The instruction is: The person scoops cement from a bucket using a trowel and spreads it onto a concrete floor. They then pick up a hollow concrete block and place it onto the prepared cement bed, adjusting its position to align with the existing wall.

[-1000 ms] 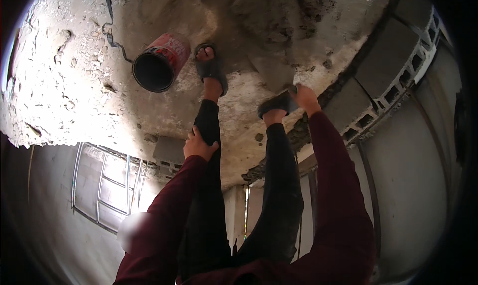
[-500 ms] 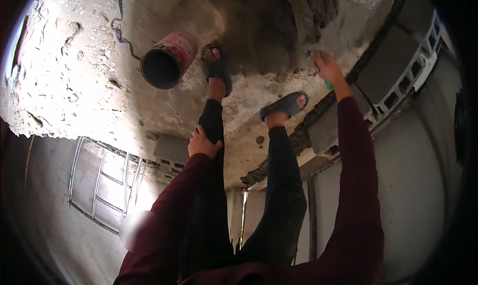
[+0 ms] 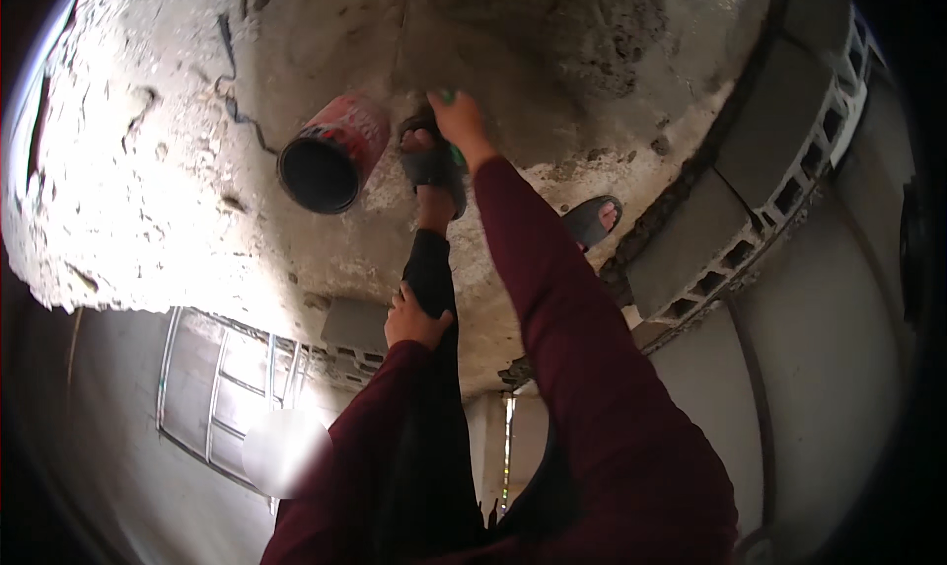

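Observation:
My right hand (image 3: 458,121) is closed on a green-handled tool (image 3: 449,98), low over wet grey cement (image 3: 513,72) on the floor, just beside my left sandal (image 3: 424,166). The tool's head is hard to make out against the cement. My left hand (image 3: 416,323) grips my left lower leg in black trousers, fingers wrapped over the shin. A red tin bucket (image 3: 350,131) with a dark open top stands left of my left foot. My right sandal (image 3: 582,225) is partly hidden behind my right arm.
Grey hollow blocks (image 3: 769,141) line the floor's edge at right, along a dark cracked seam. Another block (image 3: 350,318) sits near lower left. A dark strap (image 3: 237,106) lies left of the bucket. A metal frame (image 3: 222,387) stands at a bright opening; plain grey walls rise around.
My right hand with the tool has swept left from beside the right foot to beside the left foot, its arm now crossing my right leg. My left hand stays on the leg.

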`<state>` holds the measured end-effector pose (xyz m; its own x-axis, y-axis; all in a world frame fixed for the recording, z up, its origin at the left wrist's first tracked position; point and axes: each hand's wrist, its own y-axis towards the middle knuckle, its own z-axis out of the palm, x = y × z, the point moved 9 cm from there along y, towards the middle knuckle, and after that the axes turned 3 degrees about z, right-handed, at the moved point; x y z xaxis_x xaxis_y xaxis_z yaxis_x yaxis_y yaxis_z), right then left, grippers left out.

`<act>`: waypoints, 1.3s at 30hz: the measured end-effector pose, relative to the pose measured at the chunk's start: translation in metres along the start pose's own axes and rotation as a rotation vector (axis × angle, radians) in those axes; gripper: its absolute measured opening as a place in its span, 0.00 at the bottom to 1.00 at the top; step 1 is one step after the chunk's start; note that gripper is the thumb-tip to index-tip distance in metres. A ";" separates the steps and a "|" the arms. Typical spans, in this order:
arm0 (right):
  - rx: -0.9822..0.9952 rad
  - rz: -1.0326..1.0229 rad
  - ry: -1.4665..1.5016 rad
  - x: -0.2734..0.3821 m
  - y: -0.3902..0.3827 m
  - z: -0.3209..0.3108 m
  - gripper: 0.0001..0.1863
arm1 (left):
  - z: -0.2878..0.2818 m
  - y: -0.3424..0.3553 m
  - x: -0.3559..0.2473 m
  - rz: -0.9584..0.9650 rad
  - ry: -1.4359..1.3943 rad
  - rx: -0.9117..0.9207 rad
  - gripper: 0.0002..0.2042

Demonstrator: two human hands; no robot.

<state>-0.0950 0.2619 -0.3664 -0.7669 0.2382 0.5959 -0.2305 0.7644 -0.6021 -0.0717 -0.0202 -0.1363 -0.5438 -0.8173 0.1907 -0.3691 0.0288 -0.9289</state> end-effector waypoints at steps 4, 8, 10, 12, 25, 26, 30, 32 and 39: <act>-0.172 0.237 0.382 -0.003 0.097 -0.031 0.27 | 0.006 0.001 -0.007 0.026 0.037 0.016 0.48; -0.005 0.360 0.832 0.012 0.064 -0.107 0.22 | -0.003 0.000 -0.003 0.019 0.020 0.012 0.48; 0.025 0.410 0.912 0.006 0.041 -0.139 0.20 | -0.004 0.000 0.003 0.010 0.011 0.019 0.48; 0.122 0.447 1.052 -0.010 0.029 -0.168 0.19 | -0.005 0.000 -0.001 0.016 0.011 0.036 0.49; 0.131 0.232 -0.203 0.002 -0.028 -0.292 0.24 | -0.009 0.004 0.014 0.007 -0.005 0.030 0.48; 0.070 0.099 -0.551 -0.015 -0.005 -0.279 0.24 | -0.009 0.005 0.009 0.029 -0.004 0.030 0.48; 0.308 0.017 -0.859 -0.114 0.014 -0.245 0.24 | -0.010 0.008 -0.012 0.076 0.007 0.075 0.47; 0.551 0.032 -1.003 -0.130 0.003 -0.253 0.25 | -0.012 0.002 -0.011 0.066 -0.006 0.058 0.48; 0.626 0.407 -0.752 0.054 -0.011 -0.337 0.28 | -0.010 -0.002 0.019 -0.018 -0.018 -0.023 0.47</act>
<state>0.0681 0.4675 -0.1488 -0.9797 -0.1892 -0.0659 0.0243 0.2142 -0.9765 -0.0890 -0.0303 -0.1271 -0.5230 -0.8282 0.2013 -0.3960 0.0270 -0.9179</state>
